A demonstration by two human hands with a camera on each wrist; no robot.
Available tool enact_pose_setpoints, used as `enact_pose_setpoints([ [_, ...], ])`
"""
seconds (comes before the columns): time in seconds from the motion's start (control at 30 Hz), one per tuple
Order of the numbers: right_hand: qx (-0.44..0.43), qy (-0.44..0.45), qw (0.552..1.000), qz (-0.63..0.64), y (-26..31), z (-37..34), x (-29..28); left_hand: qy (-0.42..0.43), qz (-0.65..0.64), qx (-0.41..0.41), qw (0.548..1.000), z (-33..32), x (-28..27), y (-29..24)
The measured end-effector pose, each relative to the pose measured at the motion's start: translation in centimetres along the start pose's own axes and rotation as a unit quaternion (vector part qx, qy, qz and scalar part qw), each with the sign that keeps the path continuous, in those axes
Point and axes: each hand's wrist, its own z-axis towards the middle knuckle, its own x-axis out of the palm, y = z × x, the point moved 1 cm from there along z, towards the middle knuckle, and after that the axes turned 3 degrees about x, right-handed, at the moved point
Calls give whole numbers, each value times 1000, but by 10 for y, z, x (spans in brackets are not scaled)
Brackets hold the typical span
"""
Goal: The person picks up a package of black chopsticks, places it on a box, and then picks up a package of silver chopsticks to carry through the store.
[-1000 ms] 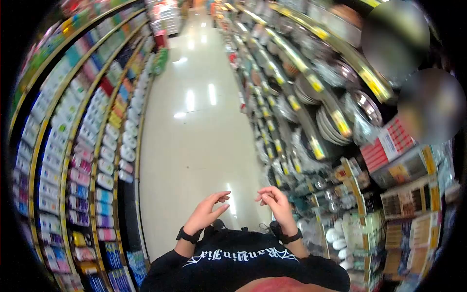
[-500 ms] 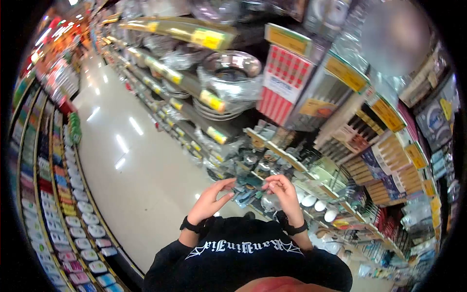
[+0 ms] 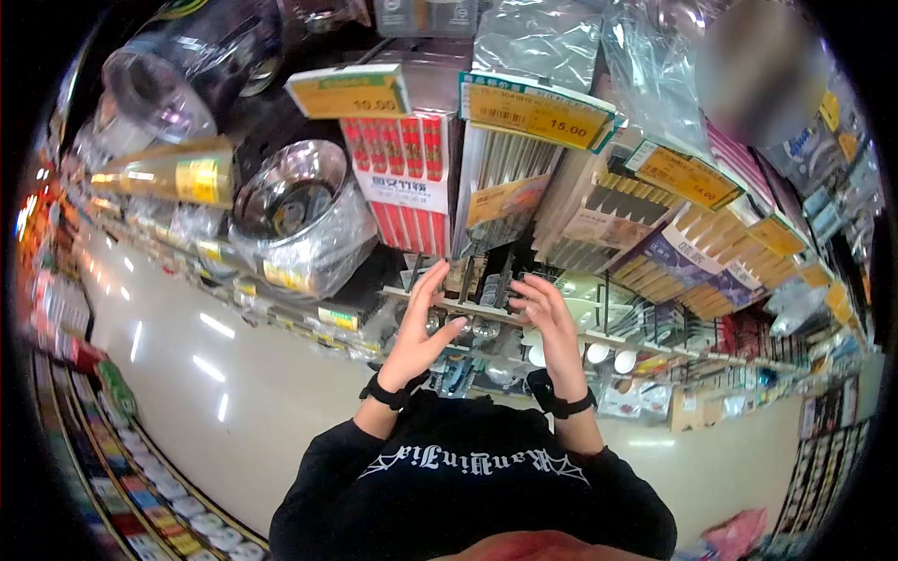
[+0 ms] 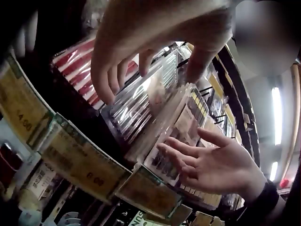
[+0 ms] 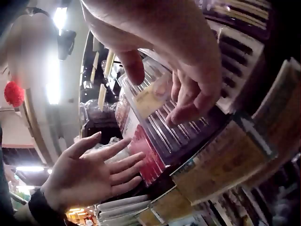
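Note:
My left hand (image 3: 423, 327) is raised in front of the hanging goods, fingers extended and thumb spread, with nothing in it. Opposite it, my right hand (image 3: 554, 332) is likewise empty, its fingers slightly bent. Above the left hand in the head view hangs a red and white pack of chopsticks (image 3: 400, 187). Beside that is a clear pack of metal chopsticks (image 3: 505, 182), which the right hand (image 5: 164, 56) overlaps in the right wrist view. Further right hang a pack with dark-handled sticks (image 3: 608, 215) and packs of wooden chopsticks (image 3: 697, 257).
A plastic-wrapped steel bowl (image 3: 299, 201) sits on the shelf to the left. Yellow price tags (image 3: 538, 112) jut out over the packs. White spoons (image 3: 599, 353) hang lower on the rack. The pale tiled floor (image 3: 178, 355) runs along the left.
The head view has swung right from the long aisle to face the chopstick rack, which is now much nearer. Both hands stay empty; the left fingers have straightened and lifted.

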Motion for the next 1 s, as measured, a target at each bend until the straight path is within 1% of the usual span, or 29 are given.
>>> enact_pose_setpoints([
  [0.03,-10,-22,1000,-1,-2,5,3,18,7,4,1000,7,-3,1],
  [0.07,-1,-28,1000,5,-3,9,4,34,13,10,999,14,-6,3],
  [0.1,8,-50,998,30,-3,14,6,46,19,17,999,21,-8,4],
  [0.17,24,-85,993,78,-5,25,11,69,-4,0,998,31,-13,11],
  [0.23,23,-100,988,118,-11,35,15,84,-20,-16,996,40,-17,10],
  [0.33,34,-133,970,199,-12,43,26,143,-37,-3,989,48,-19,20],
  [0.37,48,-128,966,221,-12,45,29,169,-39,0,985,49,-19,23],
  [0.43,76,-118,954,267,-14,47,34,200,-66,0,978,50,-17,13],
  [0.5,67,-89,952,286,-19,45,34,215,-73,17,974,48,-15,16],
  [0.6,69,-71,944,315,-26,39,33,241,-79,-23,967,49,-19,12],
  [0.63,67,-72,942,320,-28,34,34,250,-68,-15,966,47,-20,14],
  [0.7,64,-70,939,330,-31,25,38,265,-46,2,963,43,-21,20],
  [0.73,67,-100,928,352,-25,19,47,261,-87,-35,961,42,-22,17],
  [0.83,42,-146,947,283,-27,6,58,266,-67,-25,961,41,-25,22],
  [0.87,31,-150,946,287,-26,3,63,231,-53,26,971,41,-25,19],
  [0.97,40,-141,931,333,-38,-11,63,243,-92,-43,965,40,-31,13],
  [1.0,12,-127,923,362,-35,-15,65,248,-83,-21,965,40,-35,11],
])
